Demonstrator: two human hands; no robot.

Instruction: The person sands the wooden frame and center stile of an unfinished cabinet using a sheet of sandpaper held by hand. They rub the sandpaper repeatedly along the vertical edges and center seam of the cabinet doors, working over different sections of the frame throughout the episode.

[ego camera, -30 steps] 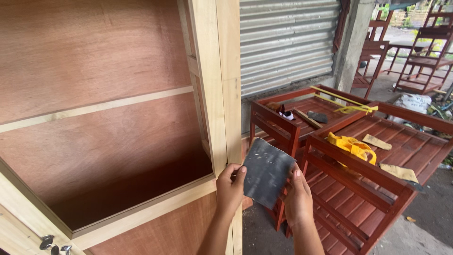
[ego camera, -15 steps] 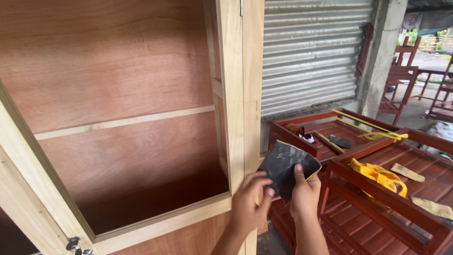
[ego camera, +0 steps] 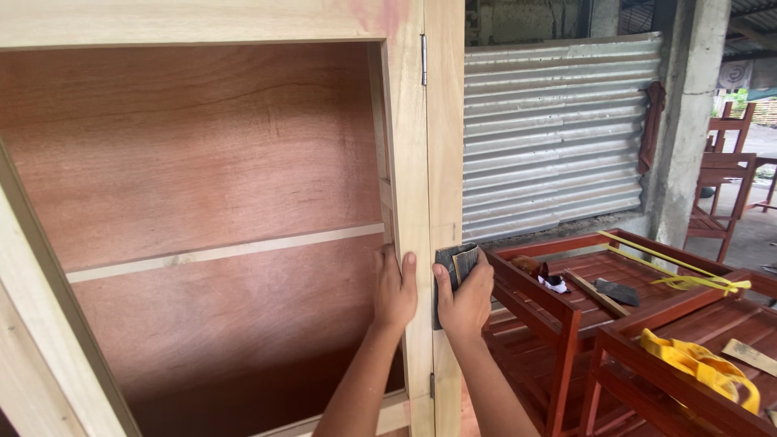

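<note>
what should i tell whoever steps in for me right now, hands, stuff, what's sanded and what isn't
Left hand: bare, gripping the front upright of the pale wooden cabinet frame, fingers wrapped round its inner edge.
Right hand: pressing a folded dark sheet of sandpaper against the outer side of the frame, beside the left hand.
Nearby: red wooden furniture frames to the right, yellow strap lying on them.
Done: paper is folded and on the wood. How much is already sanded cannot be told.
Left: the post above and below the hands looks like bare pale wood, probably to be gone over.
</note>
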